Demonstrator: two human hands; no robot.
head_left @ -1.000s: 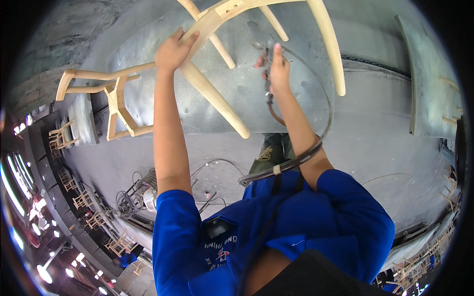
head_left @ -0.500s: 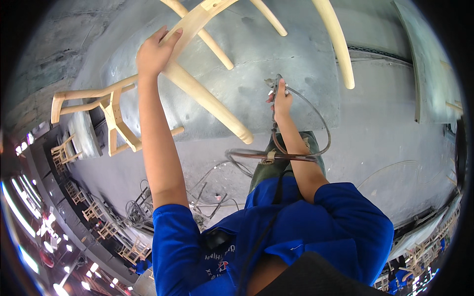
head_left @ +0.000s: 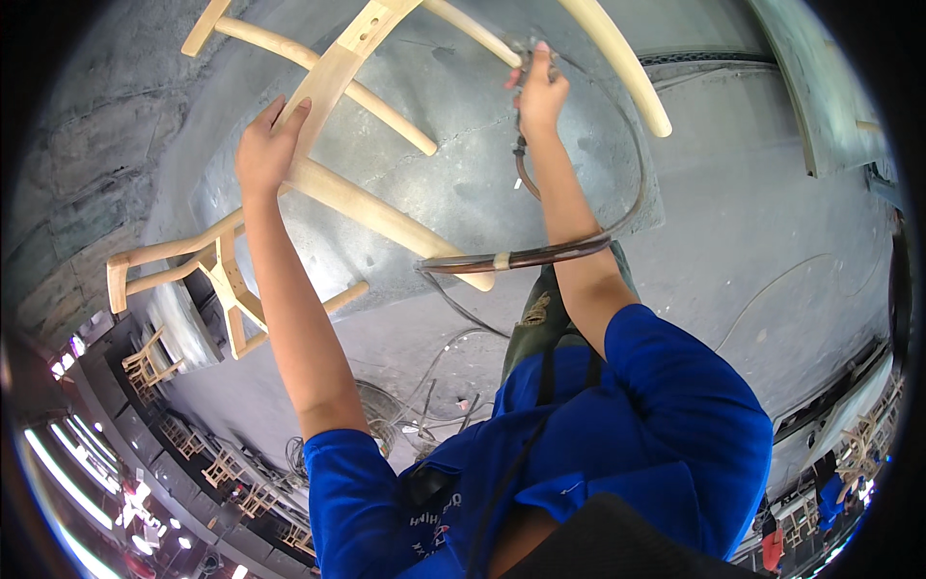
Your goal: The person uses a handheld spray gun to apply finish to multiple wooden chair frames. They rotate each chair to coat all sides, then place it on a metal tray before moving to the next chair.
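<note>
At 9 o'clock, a pale wooden frame [head_left: 224,280] runs partly behind the worker's left forearm [head_left: 297,309]. At 11 o'clock, the left hand [head_left: 268,152] has its grip clamped on a wooden chair frame [head_left: 333,77] that stretches past 12. Near the centre, a dark hose bundle [head_left: 535,257] crosses the right forearm [head_left: 571,198]; toward 1 o'clock, the right hand [head_left: 542,98] has its grip closed around a blurred, hose-fed tool [head_left: 519,121].

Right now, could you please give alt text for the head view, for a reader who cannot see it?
A person's left hand grips a pale wooden chair frame over a grey surface, while the right hand holds a dark, blurred tool. Dark hose crosses the right forearm; more wooden frames stand in the background.
</note>
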